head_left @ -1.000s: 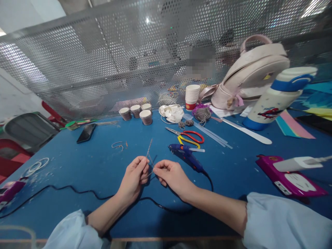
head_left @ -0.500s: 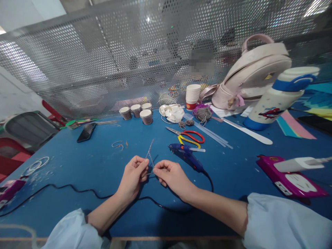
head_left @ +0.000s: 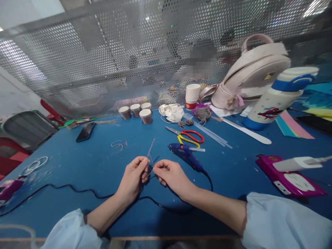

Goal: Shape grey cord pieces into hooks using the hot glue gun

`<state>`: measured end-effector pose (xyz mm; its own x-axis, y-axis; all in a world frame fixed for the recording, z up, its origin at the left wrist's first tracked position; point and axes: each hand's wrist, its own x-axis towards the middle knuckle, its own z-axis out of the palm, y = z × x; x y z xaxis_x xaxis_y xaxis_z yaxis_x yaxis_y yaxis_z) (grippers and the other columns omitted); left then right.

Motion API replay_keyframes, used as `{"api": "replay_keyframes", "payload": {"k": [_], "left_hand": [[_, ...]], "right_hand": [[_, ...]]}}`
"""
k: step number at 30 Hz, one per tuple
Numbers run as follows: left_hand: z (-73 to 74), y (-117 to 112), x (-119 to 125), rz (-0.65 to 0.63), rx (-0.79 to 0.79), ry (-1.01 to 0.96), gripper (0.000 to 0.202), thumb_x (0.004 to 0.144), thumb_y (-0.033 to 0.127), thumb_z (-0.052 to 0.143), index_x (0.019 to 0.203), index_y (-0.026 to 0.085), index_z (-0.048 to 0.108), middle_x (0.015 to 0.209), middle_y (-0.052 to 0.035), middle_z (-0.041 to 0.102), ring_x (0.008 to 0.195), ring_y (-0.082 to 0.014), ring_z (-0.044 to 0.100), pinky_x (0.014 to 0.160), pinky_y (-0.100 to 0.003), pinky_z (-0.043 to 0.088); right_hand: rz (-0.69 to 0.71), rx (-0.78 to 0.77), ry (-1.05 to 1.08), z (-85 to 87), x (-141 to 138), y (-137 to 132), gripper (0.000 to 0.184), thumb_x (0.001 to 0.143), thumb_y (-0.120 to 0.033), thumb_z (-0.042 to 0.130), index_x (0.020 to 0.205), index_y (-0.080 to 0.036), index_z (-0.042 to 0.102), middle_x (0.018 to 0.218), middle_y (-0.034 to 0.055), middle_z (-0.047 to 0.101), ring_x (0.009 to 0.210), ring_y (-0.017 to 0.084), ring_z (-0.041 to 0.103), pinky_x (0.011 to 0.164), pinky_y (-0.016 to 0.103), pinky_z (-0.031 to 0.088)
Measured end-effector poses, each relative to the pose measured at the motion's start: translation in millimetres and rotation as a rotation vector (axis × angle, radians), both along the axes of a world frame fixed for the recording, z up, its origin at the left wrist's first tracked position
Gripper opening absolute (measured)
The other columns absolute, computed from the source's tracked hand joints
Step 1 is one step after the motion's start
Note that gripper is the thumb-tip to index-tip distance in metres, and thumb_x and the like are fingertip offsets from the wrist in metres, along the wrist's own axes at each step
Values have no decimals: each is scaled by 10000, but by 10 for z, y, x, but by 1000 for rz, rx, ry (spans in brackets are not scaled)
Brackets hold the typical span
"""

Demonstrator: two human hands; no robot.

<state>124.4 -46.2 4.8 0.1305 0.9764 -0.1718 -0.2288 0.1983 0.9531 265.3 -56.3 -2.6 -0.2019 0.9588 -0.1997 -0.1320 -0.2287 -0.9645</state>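
Observation:
Between my hands stands a thin twisted strand, wire or cord, its upper part wound together and its lower part split in two. My left hand pinches one leg of it between thumb and fingers. The other leg is pinched by my right hand, close beside the left. Just beyond my right hand lies a blue glue gun with a clear glue stick in its back. Scissors with red and yellow handles rest behind it. A short curled piece of cord lies to the left.
Several small cups stand at the back, near stacked paper cups and grey yarn. A bottle, a backpack and a magenta power strip occupy the right. A phone lies left; a black cable crosses the front.
The fingers of my left hand have shifted slightly, closer to my right hand, and the split legs of the strand are nearer together. Both hands keep their pinch.

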Motion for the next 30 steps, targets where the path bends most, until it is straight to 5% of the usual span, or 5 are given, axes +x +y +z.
{"api": "replay_keyframes", "payload": {"k": [5, 12, 22, 30], "left_hand": [[-16, -6, -19, -36, -43, -42, 268, 773, 388, 644, 750, 152, 520, 503, 98, 330, 397, -9, 218, 374, -141, 138], [-3, -18, -7, 12, -44, -66, 277, 720, 302, 707, 744, 190, 455, 458, 126, 286, 387, -19, 203, 381, -147, 160], [-35, -10, 9, 6, -11, -7, 255, 718, 321, 708, 691, 155, 517, 527, 62, 482, 423, -28, 333, 392, -151, 269], [-27, -19, 7, 23, 6, 55, 221, 739, 330, 686, 714, 143, 570, 567, 47, 499, 452, -35, 395, 402, -149, 318]], "right_hand": [[2, 2, 4, -17, 0, 0, 118, 733, -272, 600, 708, -167, 554, 479, -68, 477, 408, 57, 385, 411, 191, 306], [14, 2, 0, -18, -8, -4, 115, 736, -270, 595, 716, -164, 553, 490, -64, 479, 414, 58, 388, 416, 195, 307], [12, -2, 10, -21, -7, -8, 112, 735, -265, 582, 704, -166, 542, 496, -62, 482, 420, 58, 392, 418, 193, 312], [1, -8, 0, -1, -6, -7, 107, 747, -253, 584, 698, -168, 541, 487, -61, 481, 413, 58, 385, 412, 190, 313]]}}
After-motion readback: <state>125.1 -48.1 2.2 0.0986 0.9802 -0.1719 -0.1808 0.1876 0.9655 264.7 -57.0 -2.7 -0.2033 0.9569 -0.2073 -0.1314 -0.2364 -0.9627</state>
